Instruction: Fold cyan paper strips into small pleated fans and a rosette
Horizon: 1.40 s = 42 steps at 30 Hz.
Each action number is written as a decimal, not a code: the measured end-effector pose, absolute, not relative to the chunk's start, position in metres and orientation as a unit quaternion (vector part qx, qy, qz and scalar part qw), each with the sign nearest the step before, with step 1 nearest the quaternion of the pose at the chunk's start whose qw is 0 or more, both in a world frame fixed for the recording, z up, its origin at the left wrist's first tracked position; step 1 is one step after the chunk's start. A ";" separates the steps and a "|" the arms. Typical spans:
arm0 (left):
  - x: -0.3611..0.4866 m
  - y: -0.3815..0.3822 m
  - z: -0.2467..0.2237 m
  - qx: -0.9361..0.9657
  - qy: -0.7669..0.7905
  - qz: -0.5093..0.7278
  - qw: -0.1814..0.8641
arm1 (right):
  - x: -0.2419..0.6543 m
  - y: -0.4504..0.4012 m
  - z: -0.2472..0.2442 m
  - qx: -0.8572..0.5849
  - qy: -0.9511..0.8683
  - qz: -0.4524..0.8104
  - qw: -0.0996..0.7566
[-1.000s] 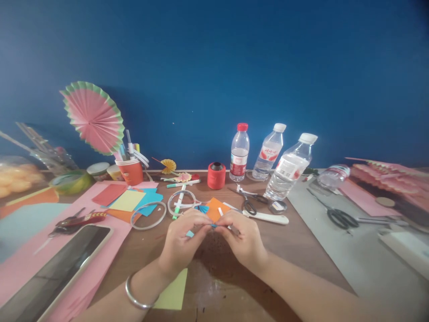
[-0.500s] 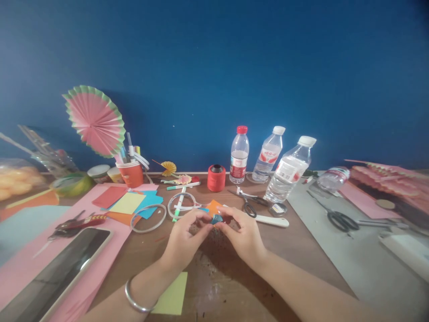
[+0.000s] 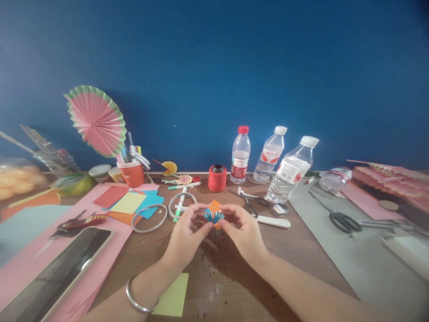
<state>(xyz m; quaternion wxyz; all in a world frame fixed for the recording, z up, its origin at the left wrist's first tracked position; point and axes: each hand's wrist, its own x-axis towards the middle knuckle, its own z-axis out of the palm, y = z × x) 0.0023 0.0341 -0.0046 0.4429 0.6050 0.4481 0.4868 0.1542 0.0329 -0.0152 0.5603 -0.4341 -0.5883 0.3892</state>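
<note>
Between my two hands is a small blue pleated paper fan (image 3: 213, 217), its folds spread in a fan shape. My left hand (image 3: 189, 228) pinches its left side between thumb and fingers. On the opposite side my right hand (image 3: 241, 228) pinches the right edge the same way. Just behind the fan shows a piece of orange paper (image 3: 215, 205); whether it is held or lies on the table I cannot tell. A yellow paper sheet (image 3: 171, 297) lies partly under my left forearm.
A red thread spool (image 3: 217, 178), black scissors (image 3: 250, 206) and a white-handled knife (image 3: 274, 222) lie beyond my hands. Bottles (image 3: 240, 156) stand behind. Leftward are a phone (image 3: 60, 277), coloured paper squares (image 3: 127, 203) and an orange cup (image 3: 132, 174) beside a large pleated fan (image 3: 95, 120).
The blue paper, bunched between my fingertips before, is now spread into visible pleats. My hands stay in nearly the same place.
</note>
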 end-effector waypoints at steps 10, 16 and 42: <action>-0.002 0.043 -0.009 0.534 0.468 0.566 0.420 | 0.154 0.034 -0.016 -0.458 -0.587 0.392 0.540; -0.012 0.053 -0.005 0.437 0.435 0.682 0.394 | 0.157 0.037 -0.022 -0.467 -0.588 0.369 0.548; 0.004 0.017 0.005 0.816 0.359 0.214 0.399 | 0.162 0.042 -0.022 -0.485 -0.703 0.231 0.466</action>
